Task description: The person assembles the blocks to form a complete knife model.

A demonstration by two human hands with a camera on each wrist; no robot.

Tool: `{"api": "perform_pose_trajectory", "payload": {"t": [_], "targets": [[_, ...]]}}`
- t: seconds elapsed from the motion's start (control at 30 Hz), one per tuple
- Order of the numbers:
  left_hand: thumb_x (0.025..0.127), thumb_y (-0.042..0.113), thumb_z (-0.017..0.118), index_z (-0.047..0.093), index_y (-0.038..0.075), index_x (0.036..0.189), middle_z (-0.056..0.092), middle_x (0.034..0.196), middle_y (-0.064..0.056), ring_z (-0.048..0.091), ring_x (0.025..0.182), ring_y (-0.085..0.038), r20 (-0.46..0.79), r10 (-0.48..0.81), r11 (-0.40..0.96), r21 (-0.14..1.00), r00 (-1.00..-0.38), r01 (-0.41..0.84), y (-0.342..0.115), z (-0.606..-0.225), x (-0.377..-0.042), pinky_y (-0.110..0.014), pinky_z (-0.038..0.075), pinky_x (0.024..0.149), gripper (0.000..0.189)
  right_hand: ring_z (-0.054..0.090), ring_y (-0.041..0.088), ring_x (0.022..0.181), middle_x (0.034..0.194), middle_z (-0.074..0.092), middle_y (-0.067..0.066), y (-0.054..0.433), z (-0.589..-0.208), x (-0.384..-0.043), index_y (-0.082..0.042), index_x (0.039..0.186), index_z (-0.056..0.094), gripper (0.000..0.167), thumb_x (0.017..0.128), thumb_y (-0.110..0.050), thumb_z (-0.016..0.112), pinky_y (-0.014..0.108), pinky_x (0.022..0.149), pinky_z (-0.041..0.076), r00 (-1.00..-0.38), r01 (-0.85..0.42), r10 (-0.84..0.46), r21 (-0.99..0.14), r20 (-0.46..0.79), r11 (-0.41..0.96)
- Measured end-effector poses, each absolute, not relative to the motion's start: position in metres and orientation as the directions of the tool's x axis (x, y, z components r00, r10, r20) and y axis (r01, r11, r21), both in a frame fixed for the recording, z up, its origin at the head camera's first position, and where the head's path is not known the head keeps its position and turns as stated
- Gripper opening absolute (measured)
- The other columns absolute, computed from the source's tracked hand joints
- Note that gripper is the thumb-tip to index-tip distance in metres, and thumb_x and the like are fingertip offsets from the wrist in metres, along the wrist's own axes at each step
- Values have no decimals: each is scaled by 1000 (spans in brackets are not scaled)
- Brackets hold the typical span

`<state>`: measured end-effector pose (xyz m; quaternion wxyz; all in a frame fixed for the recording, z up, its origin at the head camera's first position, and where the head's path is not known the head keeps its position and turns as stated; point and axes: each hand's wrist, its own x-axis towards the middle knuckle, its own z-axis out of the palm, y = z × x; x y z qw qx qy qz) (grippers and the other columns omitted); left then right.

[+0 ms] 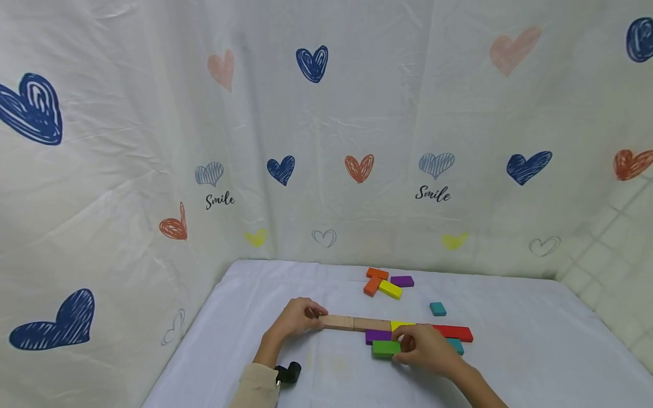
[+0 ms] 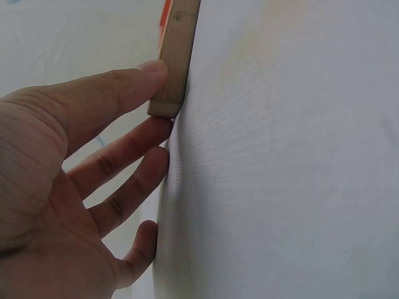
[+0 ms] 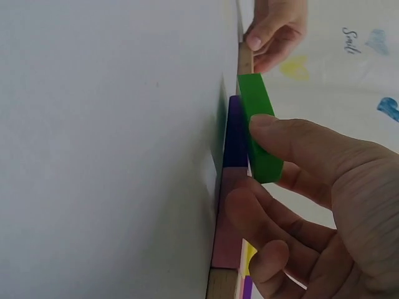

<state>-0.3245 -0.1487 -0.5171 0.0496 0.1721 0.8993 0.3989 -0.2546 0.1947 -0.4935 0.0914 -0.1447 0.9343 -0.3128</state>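
Bench [image 1: 229,317], white-covered, spread under both hands. A row of blocks [image 1: 400,325] ran from the left hand [image 1: 298,317] to beyond the right hand [image 1: 425,348], where a red block [image 1: 454,332] showed.

Right hand: clamped on the green block, thumb on the near face, a finger behind; other fingers curled loosely below, beside the lower blocks. Its forearm slanted in from the near right. Left hand: thumb against the near face of a plain wooden block [image 1: 338,322], at its outer end, forefinger on the far side, so a light pinch. The remaining fingers were spread, tips down by the cloth.

Green block [image 1: 386,349]: at the right hand's fingertips, on the side toward the left hand, tilted, above a purple block [image 1: 378,336]. Whether the two touched, I could not tell.

Handling, by my estimate: light, stiff, probably painted wood, not fragile; the smooth faces might slip a little under dry fingers. Best hold: thumb and forefinger across the broad faces near mid-length. The actual grip sat toward the right end, leaving the left end free and apt to swing if the pinch slackened.
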Motion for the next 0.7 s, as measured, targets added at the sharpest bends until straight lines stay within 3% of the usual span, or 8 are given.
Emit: {"api": "perform_pose_trajectory", "payload": {"t": [0.7], "targets": [[81,13,85,81,20,102,69,90,7,57,79,-12,42,344,628,732,-938,263,-149,-516,-325,-25,46,66,22,53,13,67,70,58,-3,181,-494,-255,-20,95,71,33,72,-27,93,22,58,46,-951,-174,-286,-565,-115,806]]}}
